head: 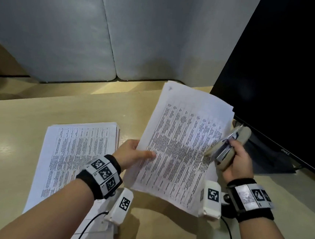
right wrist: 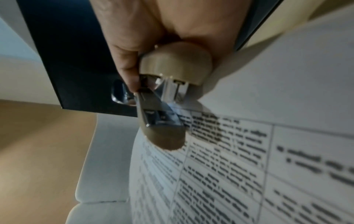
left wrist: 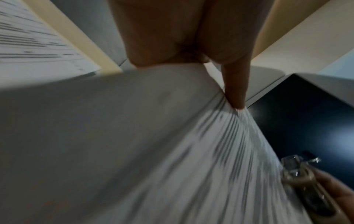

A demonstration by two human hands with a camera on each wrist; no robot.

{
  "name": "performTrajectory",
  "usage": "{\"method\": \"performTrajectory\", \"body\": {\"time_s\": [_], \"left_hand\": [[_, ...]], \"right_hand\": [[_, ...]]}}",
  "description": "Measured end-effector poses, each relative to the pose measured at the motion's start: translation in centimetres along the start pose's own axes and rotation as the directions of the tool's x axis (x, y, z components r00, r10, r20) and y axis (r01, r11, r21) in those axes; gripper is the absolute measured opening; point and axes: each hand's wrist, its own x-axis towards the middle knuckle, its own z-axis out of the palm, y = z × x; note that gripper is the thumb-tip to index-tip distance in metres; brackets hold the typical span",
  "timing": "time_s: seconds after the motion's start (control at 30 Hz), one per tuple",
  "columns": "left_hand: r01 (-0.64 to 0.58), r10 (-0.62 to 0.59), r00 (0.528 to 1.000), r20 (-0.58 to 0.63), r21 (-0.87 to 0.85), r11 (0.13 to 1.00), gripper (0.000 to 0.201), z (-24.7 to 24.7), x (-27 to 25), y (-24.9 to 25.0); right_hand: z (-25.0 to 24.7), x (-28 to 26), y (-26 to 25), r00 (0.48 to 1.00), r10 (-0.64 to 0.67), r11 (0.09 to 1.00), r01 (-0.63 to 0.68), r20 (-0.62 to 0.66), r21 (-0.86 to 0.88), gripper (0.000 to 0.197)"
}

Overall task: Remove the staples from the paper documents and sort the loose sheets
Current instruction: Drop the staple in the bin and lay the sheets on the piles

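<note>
White black-printed sheets (head: 181, 142), beige-and-chrome staple remover (head: 226, 147), tan desk (head: 23, 122)

Your left hand (head: 131, 154) pinching paper bundle (head: 181, 146), thumb on top; right hand (head: 237, 162) curled round staple remover (head: 226, 147), both wrists raised.

The head view looks steeply down onto the pale wooden desk (head: 23, 122). Each wrist view looks along its hand, very close. All three share the held white printed paper document (head: 181, 142) and black monitor (head: 296, 77).

Paper stack (head: 81, 149) on desk (head: 13, 121) at left, held doc (head: 181, 142) to its right, monitor (head: 289, 76) behind-right.
</note>
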Motion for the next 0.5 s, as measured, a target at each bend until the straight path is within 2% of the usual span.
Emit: {"method": "performTrajectory", "body": {"time_s": [0.13, 0.27, 0.33, 0.4, 0.47, 0.5], "left_hand": [[0.079, -0.080, 0.997, 0.020, 0.026, 0.997, 0.028, -0.6, -0.5, -1.8], [0.059, -0.061, 0.997, -0.039, -0.051, 0.997, 0.013, -0.9, -0.5, -1.5], [0.020, -0.025, 0.996, -0.091, -0.050, 0.999, 0.014, -1.2, -0.4, -0.8], [-0.016, 0.014, 0.992, -0.126, -0.012, 1.000, 0.023, -1.5, -0.1, -0.2], [-0.043, 0.049, 0.990, -0.136, 0.047, 0.998, 0.016, -1.8, 0.1, 0.5], [-0.050, 0.061, 0.990, -0.125, 0.086, 0.995, 0.010, -1.8, 0.2, 0.8]], "right_hand": [[-0.3, 0.7, 0.0, 0.996, -0.024, 0.994, 0.033, -0.085, 0.109, 0.020], [-0.4, 0.5, -0.3, 0.995, -0.028, 0.991, 0.040, -0.093, 0.129, 0.023], [-0.5, 0.6, -0.1, 0.992, -0.049, 0.996, 0.058, -0.116, 0.073, 0.026], [-1.0, 1.2, 0.3, 0.980, -0.102, 0.995, 0.097, -0.169, -0.038, 0.017], [-1.6, 1.6, 0.8, 0.958, -0.210, 0.959, 0.163, -0.196, -0.231, 0.010], [-1.9, 1.7, 0.9, 0.942, -0.288, 0.906, 0.209, -0.173, -0.368, 0.015]]}}
